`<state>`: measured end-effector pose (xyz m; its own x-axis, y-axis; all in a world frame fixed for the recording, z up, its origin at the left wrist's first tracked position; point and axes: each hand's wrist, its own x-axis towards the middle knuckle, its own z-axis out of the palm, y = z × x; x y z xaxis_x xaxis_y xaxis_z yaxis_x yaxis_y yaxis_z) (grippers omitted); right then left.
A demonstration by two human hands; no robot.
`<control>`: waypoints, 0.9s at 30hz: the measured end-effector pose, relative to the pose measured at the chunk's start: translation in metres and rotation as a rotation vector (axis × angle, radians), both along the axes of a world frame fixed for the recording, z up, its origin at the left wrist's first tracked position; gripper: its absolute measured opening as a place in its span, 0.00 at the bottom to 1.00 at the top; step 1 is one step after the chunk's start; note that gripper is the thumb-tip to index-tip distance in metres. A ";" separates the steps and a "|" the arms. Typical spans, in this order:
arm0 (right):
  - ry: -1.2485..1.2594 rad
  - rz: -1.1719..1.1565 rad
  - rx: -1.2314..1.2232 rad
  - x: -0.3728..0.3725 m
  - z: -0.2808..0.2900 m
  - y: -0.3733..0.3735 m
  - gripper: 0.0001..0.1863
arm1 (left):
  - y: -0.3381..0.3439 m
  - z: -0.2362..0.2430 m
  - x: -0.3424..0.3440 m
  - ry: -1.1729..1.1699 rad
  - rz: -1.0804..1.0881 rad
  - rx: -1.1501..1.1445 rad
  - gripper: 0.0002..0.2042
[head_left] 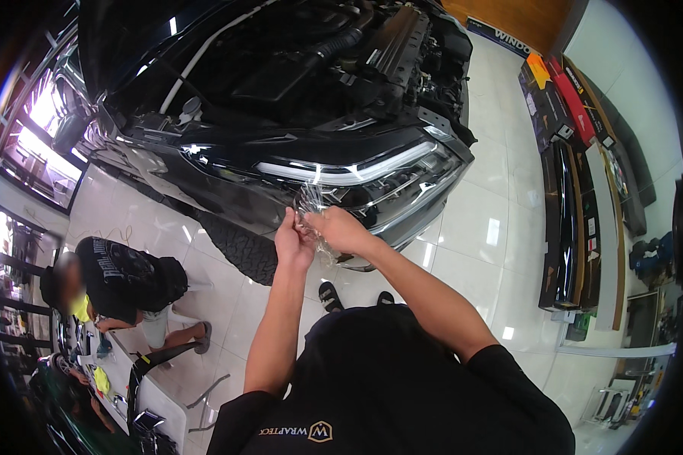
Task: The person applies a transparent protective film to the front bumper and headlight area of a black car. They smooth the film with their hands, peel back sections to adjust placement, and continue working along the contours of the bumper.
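A crumpled piece of clear film (315, 203) is bunched between my hands, in front of a dark car's headlight (360, 174). My left hand (294, 239) is closed on the film from the left, fingers pointing up. My right hand (335, 227) grips it from the right, its fingertips close beside those of my left hand. The car's front fender (228, 186) is behind and left of my hands, with a treaded tyre (243, 250) below it. The raised bonnet leaves the engine bay (319, 61) exposed above the headlight. Whether the film touches the car is unclear.
At left, a person in a black T-shirt (133, 284) is at a white table (159, 406) holding cloths and tools; another person (80, 402) is partly visible lower down. Long boxes (565, 227) line the right wall. Tiled floor (501, 258) runs between car and boxes.
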<state>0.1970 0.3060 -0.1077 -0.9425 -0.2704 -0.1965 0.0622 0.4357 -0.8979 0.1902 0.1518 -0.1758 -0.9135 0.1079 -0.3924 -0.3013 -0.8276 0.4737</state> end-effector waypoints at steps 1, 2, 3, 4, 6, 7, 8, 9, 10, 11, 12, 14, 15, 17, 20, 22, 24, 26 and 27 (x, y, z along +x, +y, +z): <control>-0.045 -0.006 -0.011 -0.001 0.002 0.001 0.31 | 0.004 0.002 0.002 -0.029 0.032 -0.031 0.16; -0.024 -0.013 0.020 -0.001 0.004 0.001 0.31 | 0.008 0.005 0.005 -0.057 0.064 -0.060 0.16; -0.028 -0.003 0.015 -0.001 0.006 0.002 0.31 | 0.011 0.008 0.007 -0.050 0.067 -0.063 0.16; -0.046 0.006 -0.006 -0.002 0.008 0.003 0.31 | 0.015 0.011 0.010 -0.043 0.070 -0.065 0.17; -0.060 0.008 -0.018 -0.002 0.011 0.004 0.32 | 0.021 0.019 0.016 -0.043 0.075 -0.055 0.17; -0.054 0.004 -0.011 -0.003 0.011 0.005 0.33 | 0.023 0.023 0.019 -0.049 0.078 -0.044 0.17; -0.071 -0.011 -0.006 -0.004 0.012 0.005 0.33 | 0.026 0.027 0.022 -0.079 0.080 -0.031 0.17; -0.036 0.002 0.003 -0.005 0.012 0.006 0.34 | 0.028 0.031 0.023 -0.077 0.094 -0.024 0.16; -0.025 0.004 0.009 -0.005 0.012 0.006 0.34 | 0.031 0.034 0.025 -0.101 0.107 -0.015 0.16; -0.045 -0.002 0.011 -0.005 0.011 0.007 0.35 | 0.034 0.037 0.026 -0.174 0.140 -0.019 0.16; -0.013 0.016 0.037 -0.005 0.011 0.008 0.35 | 0.038 0.039 0.026 -0.157 0.144 -0.003 0.15; -0.038 0.020 0.078 -0.006 0.013 0.010 0.35 | 0.045 0.041 0.027 -0.193 0.177 0.024 0.15; -0.011 0.035 0.093 -0.006 0.014 0.011 0.35 | 0.045 0.041 0.029 -0.196 0.180 0.019 0.15; -0.032 0.042 0.107 -0.007 0.017 0.013 0.35 | 0.046 0.041 0.032 -0.142 0.161 0.051 0.15; -0.029 0.063 0.137 -0.005 0.023 0.016 0.36 | 0.042 0.040 0.040 -0.142 0.111 0.083 0.14; 0.007 0.084 0.155 -0.004 0.028 0.017 0.37 | 0.041 0.041 0.044 -0.161 0.113 0.066 0.13; -0.009 0.060 0.129 -0.006 0.036 0.019 0.39 | 0.041 0.042 0.044 -0.176 0.104 0.065 0.12; -0.095 -0.002 0.069 -0.014 0.048 0.022 0.40 | 0.040 0.044 0.044 -0.152 0.082 0.087 0.11; -0.098 -0.034 0.043 -0.019 0.054 0.022 0.41 | 0.040 0.045 0.044 -0.151 0.072 0.078 0.11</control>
<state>0.1775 0.3277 -0.0541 -0.9266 -0.2279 -0.2991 0.1642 0.4702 -0.8671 0.2345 0.1914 -0.1307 -0.8514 0.0800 -0.5184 -0.3028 -0.8820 0.3612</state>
